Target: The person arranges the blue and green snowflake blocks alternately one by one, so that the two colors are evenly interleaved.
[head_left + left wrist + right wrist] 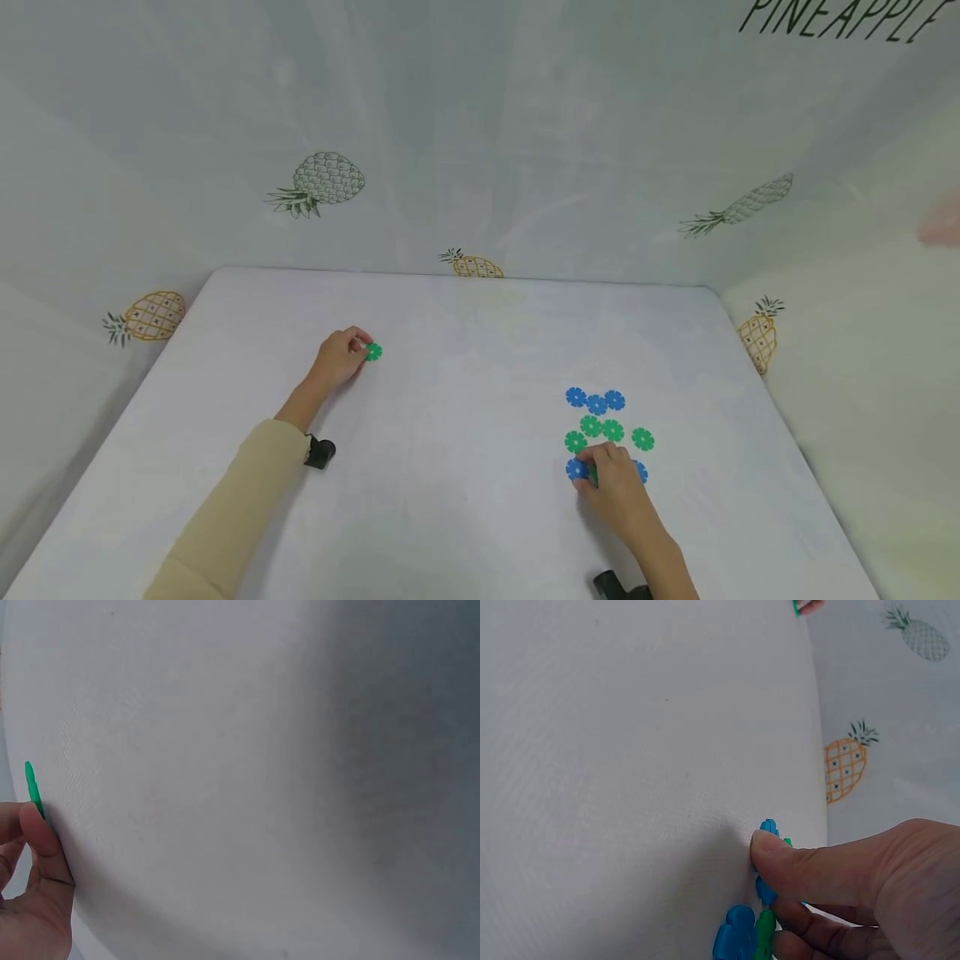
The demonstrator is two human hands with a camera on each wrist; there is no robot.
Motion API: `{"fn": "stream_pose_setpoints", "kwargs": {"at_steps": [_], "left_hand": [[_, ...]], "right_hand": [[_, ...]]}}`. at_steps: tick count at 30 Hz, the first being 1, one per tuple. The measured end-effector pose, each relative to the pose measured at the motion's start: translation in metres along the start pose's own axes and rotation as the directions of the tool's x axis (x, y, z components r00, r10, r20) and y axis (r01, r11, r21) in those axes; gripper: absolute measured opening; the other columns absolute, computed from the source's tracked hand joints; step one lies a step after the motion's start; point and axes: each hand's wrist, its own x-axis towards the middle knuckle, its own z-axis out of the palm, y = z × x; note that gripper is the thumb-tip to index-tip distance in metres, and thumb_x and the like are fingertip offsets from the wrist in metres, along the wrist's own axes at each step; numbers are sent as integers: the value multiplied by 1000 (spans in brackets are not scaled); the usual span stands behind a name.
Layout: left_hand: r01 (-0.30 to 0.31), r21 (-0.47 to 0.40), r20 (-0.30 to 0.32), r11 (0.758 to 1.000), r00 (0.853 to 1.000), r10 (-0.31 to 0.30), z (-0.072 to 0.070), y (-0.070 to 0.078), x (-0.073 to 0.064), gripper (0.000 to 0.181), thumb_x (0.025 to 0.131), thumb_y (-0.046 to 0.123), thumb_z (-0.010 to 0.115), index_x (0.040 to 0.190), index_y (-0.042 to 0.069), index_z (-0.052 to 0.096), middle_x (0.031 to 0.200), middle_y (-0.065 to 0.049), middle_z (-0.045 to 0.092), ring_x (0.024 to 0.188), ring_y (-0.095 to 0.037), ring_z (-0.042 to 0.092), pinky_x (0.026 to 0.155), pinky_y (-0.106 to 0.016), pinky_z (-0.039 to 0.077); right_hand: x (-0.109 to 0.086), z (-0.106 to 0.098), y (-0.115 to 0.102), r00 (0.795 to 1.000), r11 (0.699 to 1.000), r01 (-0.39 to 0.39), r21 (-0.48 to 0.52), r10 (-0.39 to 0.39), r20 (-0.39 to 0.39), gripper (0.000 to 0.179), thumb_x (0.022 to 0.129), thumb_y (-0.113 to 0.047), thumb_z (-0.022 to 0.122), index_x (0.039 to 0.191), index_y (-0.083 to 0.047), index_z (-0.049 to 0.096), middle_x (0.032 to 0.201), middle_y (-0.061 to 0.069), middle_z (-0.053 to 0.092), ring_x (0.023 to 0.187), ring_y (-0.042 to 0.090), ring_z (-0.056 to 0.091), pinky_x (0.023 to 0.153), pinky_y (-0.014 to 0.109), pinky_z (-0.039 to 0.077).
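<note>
On the left of the white table, my left hand [341, 357] pinches a green snowflake disc [373, 352] by its edge. From the left wrist view the same green disc [32, 784] appears edge-on, standing out past the thumb and fingertips. Over the group of discs on the right, my right hand [615, 487] has thumb and index finger at opposite sides of a blue snowflake disc [576, 468]. In the right wrist view the thumb covers the middle of this blue disc [764, 891]. A green disc [593, 475] is mostly hidden under the fingers, and another blue disc [641, 472] shows behind the hand.
Beyond my right hand lie three blue discs [596, 405] and several green discs [612, 430]. The white table [450, 500] reaches to a pineapple-print curtain [480, 125] at the back and sides. Each wrist wears a black camera [321, 453].
</note>
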Motion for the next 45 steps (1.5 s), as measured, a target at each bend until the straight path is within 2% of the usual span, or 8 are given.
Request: {"fn": "stream_pose_setpoints", "kwargs": {"at_steps": [6, 10, 15, 25, 28, 33, 41, 45], "left_hand": [[19, -56, 42, 998, 999, -17, -4, -4, -4, 25, 92, 4, 47, 115, -3, 52, 94, -15, 47, 67, -14, 54, 60, -22, 47], [26, -73, 78, 997, 997, -21, -7, -6, -7, 30, 91, 6, 52, 119, -3, 50, 97, -14, 46, 67, -14, 53, 59, -21, 46], [30, -62, 73, 998, 997, -26, -8, -8, -10, 36, 88, 9, 58, 121, -3, 50, 99, -13, 44, 66, -12, 52, 59, -22, 44], [38, -58, 88, 998, 996, -33, -2, -12, -16, 41, 85, 13, 63, 121, -3, 51, 100, -14, 45, 64, -11, 51, 63, -24, 43], [34, -50, 82, 998, 996, -30, -2, -12, -17, 41, 85, 11, 64, 121, -4, 51, 100, -14, 45, 70, -14, 51, 65, -25, 42], [17, -37, 72, 999, 997, -14, 0, -10, -13, 40, 84, 12, 64, 119, -3, 52, 101, -15, 46, 86, -23, 43, 72, -28, 38], [30, -46, 40, 998, 999, -28, -1, -1, -3, 38, 85, 10, 63, 120, -2, 52, 105, -16, 45, 92, -25, 43, 78, -33, 39], [30, -50, 45, 998, 999, -28, -3, -1, -1, 39, 85, 10, 63, 120, -2, 51, 107, -16, 45, 93, -26, 43, 79, -33, 39]], "right_hand": [[-1, 0, -2, 1000, 1000, -2, 5, 2, 19, 30, 76, -10, 74, 102, -2, 62, 98, 7, 57, 96, 23, 51, 84, 40, 49], [-2, -2, -3, 999, 1000, -21, 14, 20, 43, 31, 76, -10, 74, 103, -3, 61, 99, 7, 57, 96, 22, 50, 85, 39, 49], [-4, -2, -4, 999, 1000, -7, 24, 6, 42, 29, 76, -10, 74, 101, -3, 60, 98, 6, 56, 94, 21, 50, 83, 39, 49], [-11, 0, -1, 999, 999, -9, 37, 8, 39, 29, 75, -7, 74, 100, -5, 60, 97, 6, 56, 95, 23, 50, 83, 41, 48], [-11, 1, -2, 999, 999, 4, 48, -6, 43, 30, 75, -6, 74, 101, -8, 58, 96, 6, 56, 94, 23, 50, 81, 40, 48], [-8, 1, -2, 999, 998, 16, 52, -19, 46, 33, 76, -4, 72, 103, -12, 56, 92, 5, 57, 88, 21, 49, 74, 36, 48], [1, -2, -4, 998, 994, 4, 107, -11, 67, 33, 81, -5, 68, 110, -12, 56, 76, 0, 55, 67, 13, 46, 59, 25, 42], [4, 0, -8, 998, 988, -7, 156, -4, 67, 33, 82, -5, 66, 112, -9, 53, 75, 2, 56, 66, 12, 46, 59, 25, 42]]}}
